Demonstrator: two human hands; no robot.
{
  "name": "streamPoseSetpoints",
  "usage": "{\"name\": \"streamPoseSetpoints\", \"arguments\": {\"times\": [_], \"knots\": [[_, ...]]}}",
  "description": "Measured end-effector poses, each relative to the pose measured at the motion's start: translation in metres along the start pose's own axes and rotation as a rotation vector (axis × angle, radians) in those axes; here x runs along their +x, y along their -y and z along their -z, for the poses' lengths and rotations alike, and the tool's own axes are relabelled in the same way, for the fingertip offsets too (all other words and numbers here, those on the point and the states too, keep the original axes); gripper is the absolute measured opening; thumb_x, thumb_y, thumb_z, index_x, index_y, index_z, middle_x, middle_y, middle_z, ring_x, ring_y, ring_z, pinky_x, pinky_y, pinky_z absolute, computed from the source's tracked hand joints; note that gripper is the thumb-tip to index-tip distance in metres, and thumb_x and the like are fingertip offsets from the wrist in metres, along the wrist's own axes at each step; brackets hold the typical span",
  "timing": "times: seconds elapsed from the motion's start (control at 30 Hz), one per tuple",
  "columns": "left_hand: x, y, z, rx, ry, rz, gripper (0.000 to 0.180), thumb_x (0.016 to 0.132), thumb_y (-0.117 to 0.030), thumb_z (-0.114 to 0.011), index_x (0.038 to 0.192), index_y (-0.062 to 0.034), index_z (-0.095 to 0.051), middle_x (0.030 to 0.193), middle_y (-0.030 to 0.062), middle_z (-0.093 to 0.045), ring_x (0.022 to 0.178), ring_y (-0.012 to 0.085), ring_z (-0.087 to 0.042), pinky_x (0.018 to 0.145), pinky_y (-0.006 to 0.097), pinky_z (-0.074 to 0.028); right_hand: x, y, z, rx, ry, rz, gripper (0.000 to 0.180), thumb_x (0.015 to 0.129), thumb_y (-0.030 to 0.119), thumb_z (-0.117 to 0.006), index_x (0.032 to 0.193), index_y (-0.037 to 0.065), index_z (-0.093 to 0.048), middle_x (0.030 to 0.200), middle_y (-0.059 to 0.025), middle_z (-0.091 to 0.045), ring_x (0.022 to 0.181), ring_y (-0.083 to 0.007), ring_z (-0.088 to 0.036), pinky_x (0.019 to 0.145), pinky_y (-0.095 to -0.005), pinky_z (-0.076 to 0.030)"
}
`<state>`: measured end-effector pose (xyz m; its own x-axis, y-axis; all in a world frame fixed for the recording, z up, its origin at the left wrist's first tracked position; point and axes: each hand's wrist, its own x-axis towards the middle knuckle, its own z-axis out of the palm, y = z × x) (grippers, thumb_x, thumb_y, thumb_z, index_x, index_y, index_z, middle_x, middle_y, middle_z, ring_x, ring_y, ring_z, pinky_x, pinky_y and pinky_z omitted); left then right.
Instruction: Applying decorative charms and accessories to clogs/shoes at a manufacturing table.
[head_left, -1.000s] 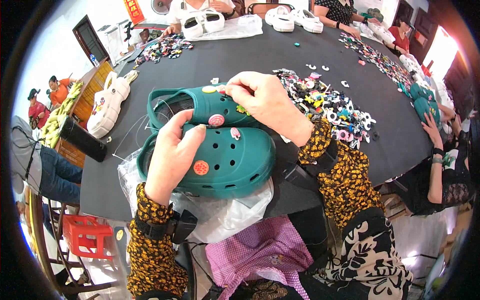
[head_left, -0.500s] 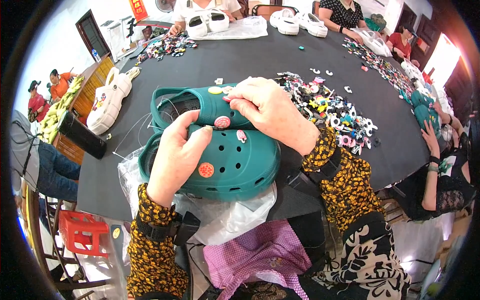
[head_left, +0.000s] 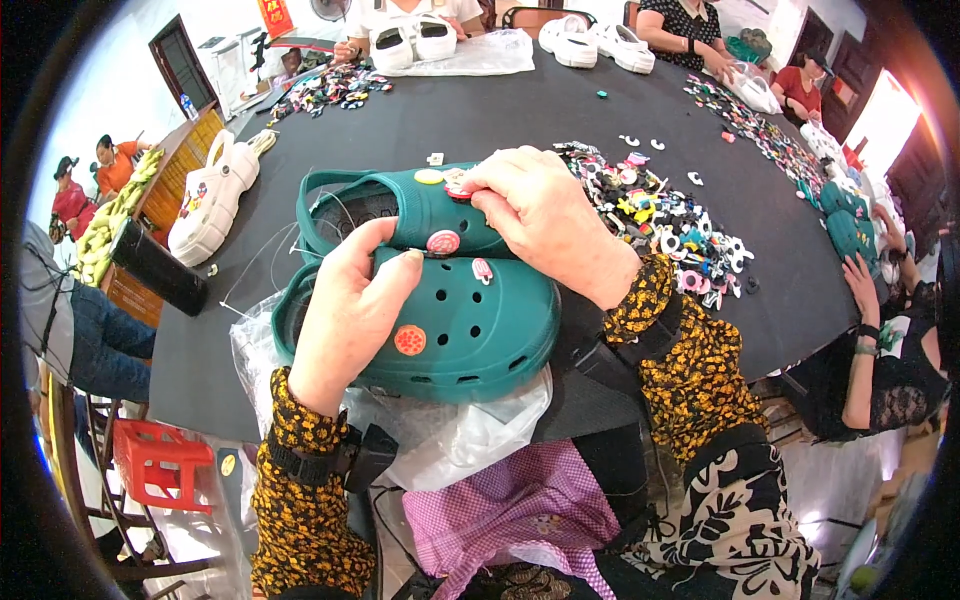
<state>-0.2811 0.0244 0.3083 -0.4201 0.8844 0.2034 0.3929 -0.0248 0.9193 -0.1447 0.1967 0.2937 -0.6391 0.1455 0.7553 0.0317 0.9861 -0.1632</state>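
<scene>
Two dark green clogs lie side by side before me, a nearer clog (head_left: 505,330) and a farther clog (head_left: 425,205). My left hand (head_left: 350,315) is closed over their adjoining sides near the heel openings, the thumb on top. Between the thumb and fingers of my right hand (head_left: 560,225) is a small red-and-white shoe charm (head_left: 459,185), held against the farther clog's top. That clog also bears a yellow charm (head_left: 429,177) and a round pink charm (head_left: 443,242). An orange round charm (head_left: 410,340) and a pink popsicle-shaped charm (head_left: 482,271) sit on the nearer one.
Beneath the clogs is a clear plastic bag (head_left: 450,435) on the dark table (head_left: 400,130). A heap of loose charms (head_left: 660,215) lies right of my right hand. A white clog (head_left: 212,205) and a black cylinder (head_left: 160,268) stand left. Other people work around the table.
My right fingers have shifted slightly, and more of the red-and-white charm's face shows. My left hand keeps its hold. The whole view has moved a little.
</scene>
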Motion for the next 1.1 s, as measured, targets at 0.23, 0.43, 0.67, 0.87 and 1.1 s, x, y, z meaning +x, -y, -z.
{"name": "streamPoseSetpoints", "arguments": {"times": [0.23,0.43,0.67,0.87,1.1], "knots": [[-0.002,-0.001,-0.001,-0.031,-0.017,0.006,0.033,0.087,-0.014,-0.057,0.114,0.0053,-0.055,0.08,0.0013,-0.06,0.07,0.005,-0.053,0.064,0.021,-0.044,0.0,0.006,-0.003,0.067,-0.048,-0.057,0.01,0.085,0.014,-0.057,0.089,0.008,-0.063,0.089,-0.0074,-0.062,0.09,-0.0268,-0.057,0.081,-0.0389,-0.041],[-0.002,0.0,0.0,-0.06,-0.007,0.01,0.033,0.087,-0.014,-0.058,0.113,0.0058,-0.055,0.079,0.0009,-0.06,0.07,0.0051,-0.052,0.063,0.021,-0.044,0.001,0.008,-0.002,0.084,-0.043,-0.11,0.009,0.083,0.014,-0.058,0.087,0.008,-0.063,0.087,-0.0076,-0.063,0.088,-0.0267,-0.058,0.081,-0.0393,-0.04],[-0.002,-0.001,-0.001,-0.029,-0.028,-0.022,0.035,0.086,-0.015,-0.059,0.113,0.0082,-0.055,0.077,0.0015,-0.058,0.069,0.0055,-0.051,0.062,0.022,-0.043,0.001,0.01,0.004,0.055,-0.029,-0.103,0.007,0.082,0.014,-0.058,0.085,0.01,-0.064,0.085,-0.006,-0.063,0.086,-0.0251,-0.058,0.082,-0.0392,-0.039],[-0.003,0.004,0.001,-0.009,-0.039,0.002,0.038,0.085,-0.016,-0.061,0.113,0.0095,-0.054,0.076,0.0018,-0.056,0.068,0.0062,-0.05,0.061,0.022,-0.043,0.001,0.011,0.004,-0.099,-0.001,0.052,0.008,0.083,0.014,-0.058,0.087,0.012,-0.065,0.086,-0.004,-0.062,0.087,-0.0228,-0.058,0.082,-0.0389,-0.037],[-0.001,0.006,0.004,0.073,0.01,0.034,0.028,0.089,-0.01,-0.054,0.113,0.0022,-0.057,0.089,0.0006,-0.062,0.079,0.0055,-0.056,0.072,0.021,-0.046,0.002,0.014,0.01,-0.136,0.096,0.084,0.011,0.08,0.011,-0.058,0.089,0.011,-0.065,0.088,-0.0048,-0.062,0.089,-0.0235,-0.057,0.083,-0.039,-0.037]]}}
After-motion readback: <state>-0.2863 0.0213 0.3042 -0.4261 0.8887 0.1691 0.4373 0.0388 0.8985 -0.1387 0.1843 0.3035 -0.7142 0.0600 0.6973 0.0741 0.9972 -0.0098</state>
